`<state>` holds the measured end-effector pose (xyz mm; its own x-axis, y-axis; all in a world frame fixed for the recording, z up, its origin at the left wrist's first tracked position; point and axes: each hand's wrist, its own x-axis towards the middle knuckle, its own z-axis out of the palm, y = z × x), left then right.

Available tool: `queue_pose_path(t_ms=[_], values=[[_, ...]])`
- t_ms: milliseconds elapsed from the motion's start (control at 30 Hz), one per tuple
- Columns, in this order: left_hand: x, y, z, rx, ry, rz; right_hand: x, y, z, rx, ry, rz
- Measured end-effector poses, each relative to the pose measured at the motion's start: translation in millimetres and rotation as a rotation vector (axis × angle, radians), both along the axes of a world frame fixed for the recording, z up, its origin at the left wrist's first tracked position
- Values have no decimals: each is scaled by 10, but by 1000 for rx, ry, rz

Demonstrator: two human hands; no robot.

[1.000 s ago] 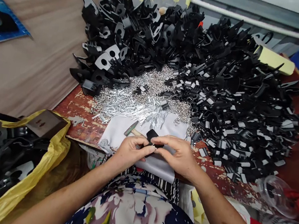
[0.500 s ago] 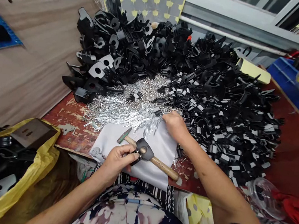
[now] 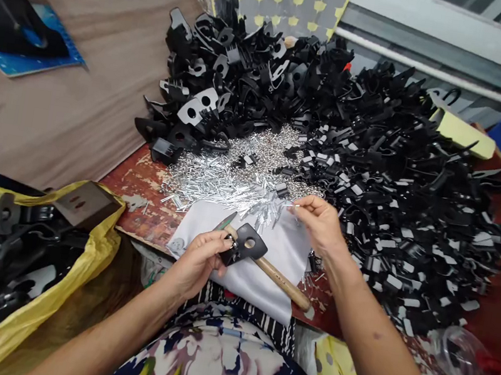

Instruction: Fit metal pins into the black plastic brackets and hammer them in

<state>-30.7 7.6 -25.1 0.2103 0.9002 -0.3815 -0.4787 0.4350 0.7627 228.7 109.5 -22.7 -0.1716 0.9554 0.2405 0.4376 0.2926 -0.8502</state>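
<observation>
My left hand is closed on a black plastic clip part with a round hole in its flat plate. Just beneath that part lies a hammer, its wooden handle slanting to the right across a grey cloth. My right hand pinches a thin metal pin between thumb and fingertips, over the near edge of the pin heap. Loose straight metal pins lie piled in front of both hands, with a mound of small springs behind them.
Black plastic parts are heaped along the back and right of the red table. A wooden board walls off the left side. Below it, a yellow bag holds more black parts. A clear plastic container sits at lower right.
My right hand has drawn back a little from the pin heap, and a pin now shows in its fingertips. My left hand still holds the clip part, now tilted differently. The view has turned left.
</observation>
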Motion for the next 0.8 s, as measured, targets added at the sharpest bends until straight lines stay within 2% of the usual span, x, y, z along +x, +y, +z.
queue_pose_path(t_ms=[67, 133, 233, 367, 467, 600, 667, 800], values=[[14, -3, -5, 11, -15, -11, -110, -248, 32, -172, 317, 48], [37, -12, -8, 24, -31, -26, -219, -464, 79, -259, 476, 88], [70, -34, -17, 30, -68, -30, -332, -704, 181, -210, 473, 107], [96, -65, -33, 0, -134, 20, -410, -890, 322, -163, 455, 106], [103, -73, -32, -3, -139, 43, -474, -957, 415, -38, 238, 120], [91, -69, -21, 2, -146, 92, -608, -1010, 506, 319, -183, 151], [81, -68, -29, 2, -165, 110, -689, -1025, 512, 396, -232, 175], [66, -68, -72, 3, -184, 125, -830, -1004, 437, 398, -232, 211]])
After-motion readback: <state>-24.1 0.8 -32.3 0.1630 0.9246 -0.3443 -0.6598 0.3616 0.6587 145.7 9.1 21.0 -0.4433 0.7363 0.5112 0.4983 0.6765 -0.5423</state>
